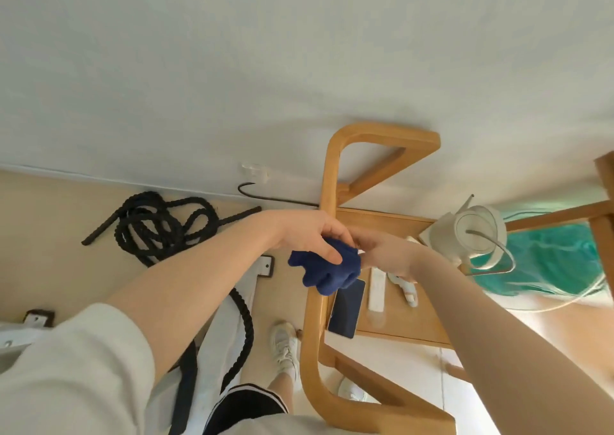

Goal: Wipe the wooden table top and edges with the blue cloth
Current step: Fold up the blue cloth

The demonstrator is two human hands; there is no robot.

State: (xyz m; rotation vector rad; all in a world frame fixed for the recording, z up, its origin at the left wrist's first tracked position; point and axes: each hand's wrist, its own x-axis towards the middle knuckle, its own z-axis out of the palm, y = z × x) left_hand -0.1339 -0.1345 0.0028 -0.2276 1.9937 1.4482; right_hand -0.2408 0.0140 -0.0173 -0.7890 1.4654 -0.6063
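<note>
Blue cloth (327, 270) is up in the air, bunched into a wad and held between both hands, just above the curved wooden frame at the table's near-left edge. From the head camera, the one view we have: the left hand (307, 235) is on top, thumb and fingers curled round the upper part of the cloth. The right hand (382, 252) meets it from the other side, fingers reaching into the fabric, though the exact hold is hidden behind the wad. It looks like the cloth is being gathered or refolded, not pressed to any surface.

Wooden table (408, 321) sits lower and to the right, and its top is far from bare: a dark phone (345, 308) at the near edge, a white remote (377, 290) beside it, a white kettle (475, 232) toward the far side. My read is that wiping isn't under way at this instant; top and edges both appear left to do, and those items will need working around. A black rope (156, 225) lies coiled on the floor, well off to the left.
</note>
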